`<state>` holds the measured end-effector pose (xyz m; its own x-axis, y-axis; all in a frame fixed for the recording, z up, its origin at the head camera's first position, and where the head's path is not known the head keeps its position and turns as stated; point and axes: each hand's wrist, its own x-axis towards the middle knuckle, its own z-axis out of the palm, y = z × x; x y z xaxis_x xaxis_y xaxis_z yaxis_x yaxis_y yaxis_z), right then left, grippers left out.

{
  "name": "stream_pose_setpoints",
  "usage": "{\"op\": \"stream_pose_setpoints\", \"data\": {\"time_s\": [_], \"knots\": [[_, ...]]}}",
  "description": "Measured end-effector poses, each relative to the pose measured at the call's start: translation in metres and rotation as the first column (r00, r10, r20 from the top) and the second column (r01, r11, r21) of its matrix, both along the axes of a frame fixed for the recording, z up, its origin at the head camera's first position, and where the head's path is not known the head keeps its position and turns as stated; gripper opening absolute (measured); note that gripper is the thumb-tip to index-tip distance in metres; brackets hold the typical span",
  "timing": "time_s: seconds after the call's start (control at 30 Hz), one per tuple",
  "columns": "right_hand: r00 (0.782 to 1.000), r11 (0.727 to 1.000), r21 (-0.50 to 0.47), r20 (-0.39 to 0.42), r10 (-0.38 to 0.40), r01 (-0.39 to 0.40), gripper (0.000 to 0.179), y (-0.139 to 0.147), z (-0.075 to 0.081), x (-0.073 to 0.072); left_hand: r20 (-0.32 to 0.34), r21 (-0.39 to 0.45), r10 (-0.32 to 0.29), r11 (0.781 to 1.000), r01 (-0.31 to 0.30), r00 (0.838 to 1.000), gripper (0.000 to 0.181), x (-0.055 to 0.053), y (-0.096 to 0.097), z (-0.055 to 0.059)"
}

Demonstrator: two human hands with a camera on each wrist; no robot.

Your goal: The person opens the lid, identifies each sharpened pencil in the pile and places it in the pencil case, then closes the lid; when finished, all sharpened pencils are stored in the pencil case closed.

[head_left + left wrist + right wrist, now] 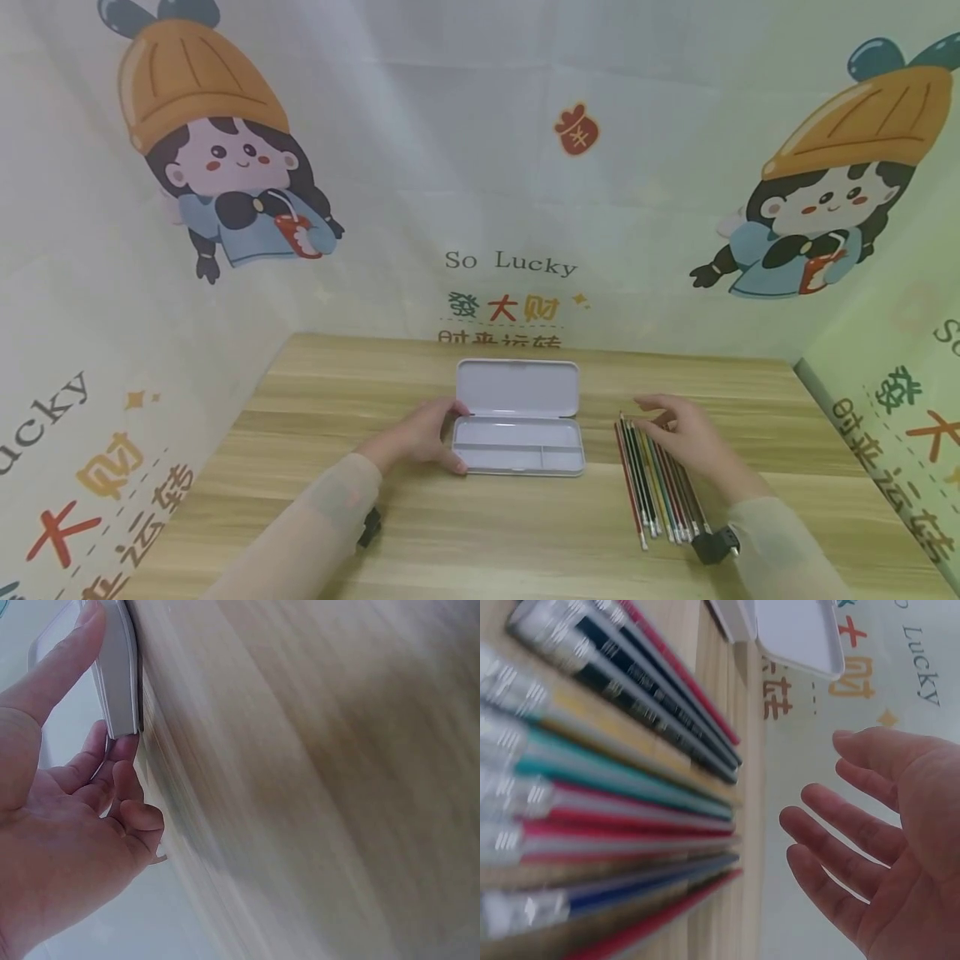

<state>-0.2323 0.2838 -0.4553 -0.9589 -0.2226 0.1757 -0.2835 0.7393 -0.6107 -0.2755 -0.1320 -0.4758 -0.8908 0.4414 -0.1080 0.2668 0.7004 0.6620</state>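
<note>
A white pencil case (517,472) lies with its lid (517,387) raised away from me, showing one long compartment and two shorter ones in front, with nothing in them. My left hand (423,435) holds the case at its left end, thumb at the near corner and fingers at the far one; the left wrist view shows this hand (71,817) against the case's side (118,675). To the right lies a row of pencils (651,492) in several colours, erasers toward me. Over their far ends hovers my right hand (690,437), fingers apart and holding nothing. In the right wrist view, the pencils (637,787) lie beside it.
Everything rests on a wood-grain table (360,375). A white cloth backdrop (405,167) with printed cartoon figures and lettering rises behind the table and along both sides. Black wrist cameras (716,546) are strapped below the hands.
</note>
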Motion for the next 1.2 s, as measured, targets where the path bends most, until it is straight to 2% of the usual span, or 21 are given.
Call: {"op": "stream_pose_setpoints", "data": {"time_s": [0.33,0.67,0.97,1.2], "knots": [[0.991,0.997,-0.005,0.111,-0.074,0.075,0.033,0.025,-0.005,0.013,-0.012,-0.024,-0.016,1.0,0.016,1.0,0.085,0.0,-0.003,-0.002],[0.992,0.997,0.059,0.112,-0.061,0.055,0.03,0.04,-0.011,0.019,-0.008,-0.017,-0.016,1.0,0.016,1.0,0.085,-0.002,-0.001,0.0],[0.994,0.991,0.128,0.096,-0.052,0.039,0.031,0.038,-0.013,0.019,-0.01,-0.016,-0.017,1.0,0.017,1.0,0.084,0.0,-0.001,0.002],[0.985,0.98,0.191,0.152,-0.087,0.057,0.033,0.034,-0.013,0.017,0.004,-0.003,-0.009,1.0,0.009,1.0,0.083,0.001,-0.001,0.003]]}}
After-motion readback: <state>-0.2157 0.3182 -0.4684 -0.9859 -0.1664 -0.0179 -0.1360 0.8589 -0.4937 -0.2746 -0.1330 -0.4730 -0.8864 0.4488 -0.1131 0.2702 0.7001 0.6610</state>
